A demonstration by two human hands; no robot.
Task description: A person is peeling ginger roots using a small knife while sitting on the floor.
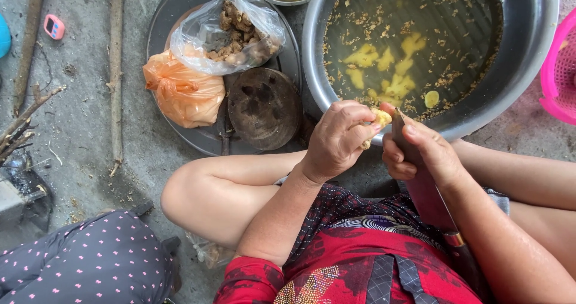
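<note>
Ginger, a small yellow peeled piece (379,119), sits pinched in the fingers of our left hand (337,141), held just over the near rim of the big metal basin (528,46). Our left fingers are curled tight around it, with only its top end showing. Our right hand (423,151) grips a large knife (420,181); the fingers are wrapped shut on the blade near its tip, the thumb lies along the blade, and the edge meets the ginger piece. The knife's long reddish blade runs back along our right forearm toward its handle.

Inside the basin we see murky water with yellow peeled pieces (390,70) and floating scraps of skin. To the left lies a round metal tray (180,4) bearing a clear plastic bag of unpeeled ginger roots (237,31), an orange plastic bag (183,91) and a dark round wooden block (264,107). A pink basket (561,70) stands at the right edge. Sticks lie on the concrete floor (84,118).
</note>
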